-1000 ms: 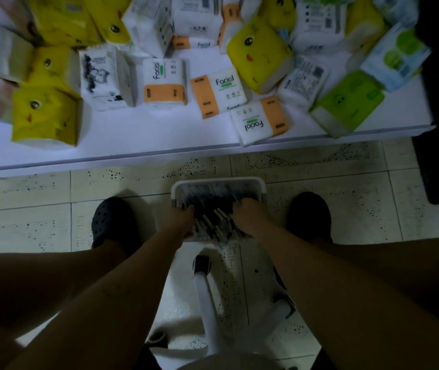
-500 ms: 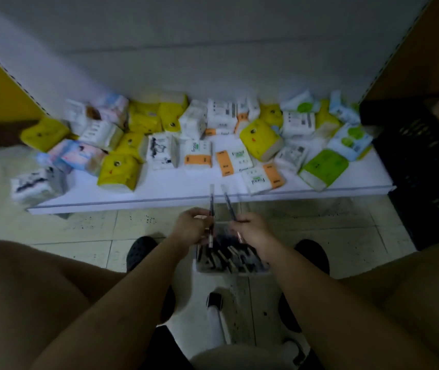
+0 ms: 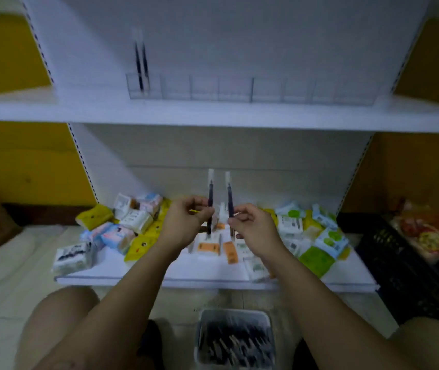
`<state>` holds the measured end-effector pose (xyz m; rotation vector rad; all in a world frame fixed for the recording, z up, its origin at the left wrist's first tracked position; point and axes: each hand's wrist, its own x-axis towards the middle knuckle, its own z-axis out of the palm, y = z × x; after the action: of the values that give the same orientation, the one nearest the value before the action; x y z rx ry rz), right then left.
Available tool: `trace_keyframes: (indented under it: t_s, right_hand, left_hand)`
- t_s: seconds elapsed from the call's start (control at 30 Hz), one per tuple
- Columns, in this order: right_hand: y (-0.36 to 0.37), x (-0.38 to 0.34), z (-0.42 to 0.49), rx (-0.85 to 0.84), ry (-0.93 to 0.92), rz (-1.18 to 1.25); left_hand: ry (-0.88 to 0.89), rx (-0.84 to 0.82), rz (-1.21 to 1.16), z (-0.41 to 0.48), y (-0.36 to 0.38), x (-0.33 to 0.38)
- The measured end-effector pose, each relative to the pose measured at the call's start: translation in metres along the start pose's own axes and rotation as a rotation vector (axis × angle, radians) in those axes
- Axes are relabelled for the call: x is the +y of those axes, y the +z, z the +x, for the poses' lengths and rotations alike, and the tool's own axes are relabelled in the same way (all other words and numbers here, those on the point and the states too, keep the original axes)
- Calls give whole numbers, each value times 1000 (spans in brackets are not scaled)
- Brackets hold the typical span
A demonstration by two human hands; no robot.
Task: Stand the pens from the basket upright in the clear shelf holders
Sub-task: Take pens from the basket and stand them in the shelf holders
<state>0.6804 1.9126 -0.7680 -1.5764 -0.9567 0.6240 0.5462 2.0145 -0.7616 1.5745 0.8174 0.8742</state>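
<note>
My left hand (image 3: 186,222) pinches a dark pen (image 3: 210,193) upright, its clear cap pointing up. Beside it, my right hand (image 3: 253,228) pinches a second dark pen (image 3: 229,194) the same way. Both hands hover in front of the lower shelf, well below the clear holders (image 3: 250,88) on the upper shelf. Two pens (image 3: 141,62) stand in the leftmost holder compartment; the other compartments look empty. The white basket (image 3: 235,315) with several dark pens sits on the floor between my knees.
Tissue packs (image 3: 122,231) in yellow, white, orange and green crowd the low bottom shelf (image 3: 159,279). A black crate (image 3: 400,263) stands at the right. The upper shelf edge (image 3: 213,118) runs across the view. My knees flank the basket.
Both hands left the basket, each lifting one pen, and rose to mid-height. My view tilted up from the floor, bringing the upper shelf and its holders into sight.
</note>
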Motion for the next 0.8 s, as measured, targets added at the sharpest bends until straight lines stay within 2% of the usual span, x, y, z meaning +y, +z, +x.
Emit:
trace_keyframes:
  t_s: [0.13,0.33,0.53,0.8]
  right_hand:
    - [-8,-63,11,15,-142,1]
    - [-10,-148,21,26,-307,-33]
    - [-3,-209,43,16,-406,-65]
    - [22,-236,98,-42,-424,-74]
  left_hand:
    - [174,52,-46,9,-15,66]
    - [389,47,5,14,-35,148]
    - [467,113,40,27,-68,194]
    - [440,220,92,72,-119,201]
